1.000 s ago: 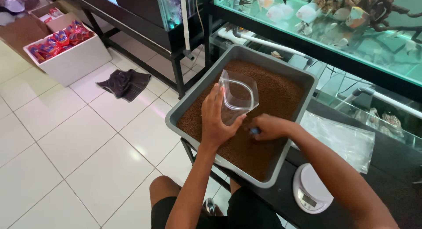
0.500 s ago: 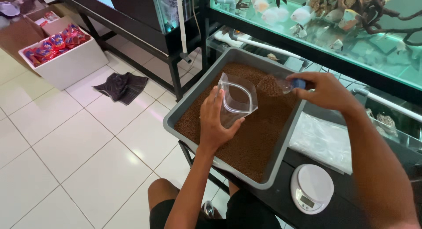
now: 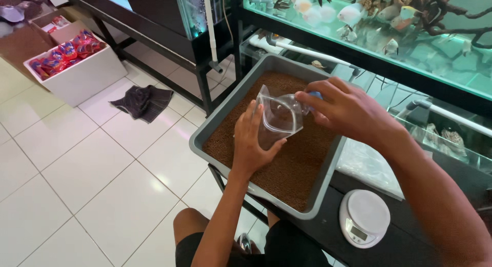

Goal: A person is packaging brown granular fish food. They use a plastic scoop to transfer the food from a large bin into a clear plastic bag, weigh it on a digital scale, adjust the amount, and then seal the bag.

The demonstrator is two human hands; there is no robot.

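The right hand (image 3: pixel 348 111) has come back from the tray's far side to the mouth of the clear bag (image 3: pixel 279 118), fingers closed on what looks like a small blue-handled scoop (image 3: pixel 313 96). The left hand (image 3: pixel 253 144) still grips the bag upright over the brown pellets in the grey tray (image 3: pixel 328 167).

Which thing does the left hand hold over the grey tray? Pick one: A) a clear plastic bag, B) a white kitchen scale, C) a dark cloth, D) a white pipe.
A: the left hand grips a clear plastic bag, held open above the grey tray of brown pellets.
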